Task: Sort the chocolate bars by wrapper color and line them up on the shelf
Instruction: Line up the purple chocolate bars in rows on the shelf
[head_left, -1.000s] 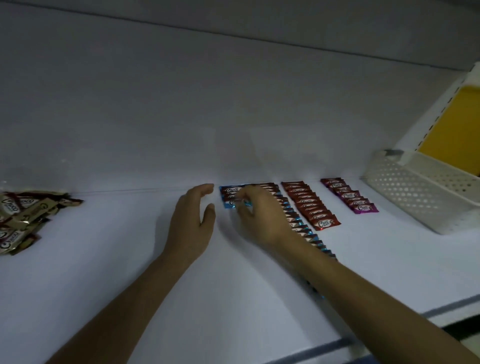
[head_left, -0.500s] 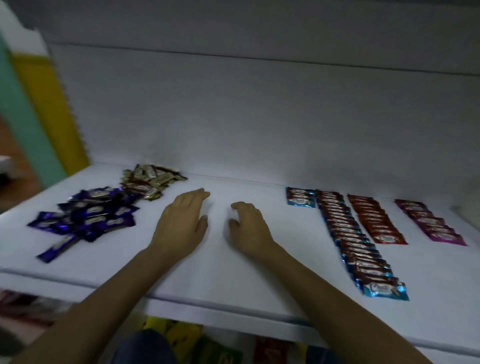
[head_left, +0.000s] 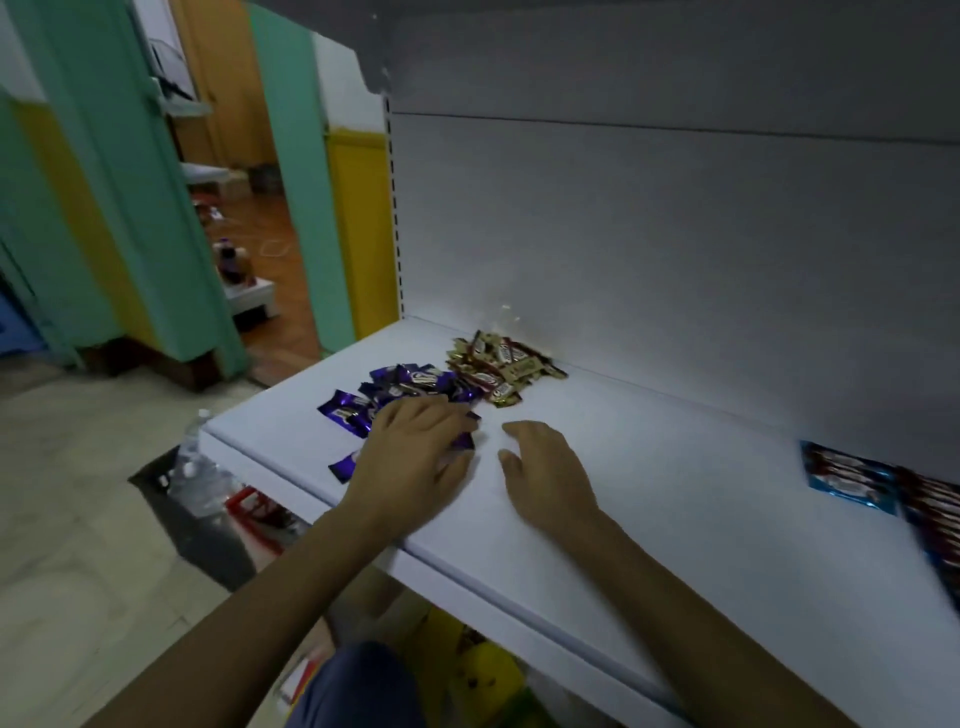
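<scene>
A: What is the surface like, and the room around it?

B: A flat white shelf board (head_left: 649, 467) with a pale grey back panel (head_left: 675, 249) rising behind it. To the left stands a mint-green door frame (head_left: 291, 182) beside a yellow wall panel (head_left: 358, 218). Pale floor tiles (head_left: 78, 519) lie below, with clear plastic water bottles (head_left: 193, 460) by the shelf's left corner.

A: Where are the chocolate bars?

B: A loose heap of purple-wrapped chocolate bars (head_left: 400, 387) lies near the left front corner. A heap of gold-and-brown-wrapped bars (head_left: 493, 369) sits just beside it, against the back panel. Well apart, at the right edge, blue-wrapped bars (head_left: 847, 475) lie flat, with a blurred row of dark-wrapped bars (head_left: 935, 504) next to them.

A: And the hands?

B: The left hand (head_left: 415, 452) lies palm down on the purple heap. Its fingers are spread and nearly straight, touching wrappers and grasping none that I can see, though it is blurred. The right hand (head_left: 545, 473) rests on bare shelf just beside it, fingers loosely bent, holding nothing.
</scene>
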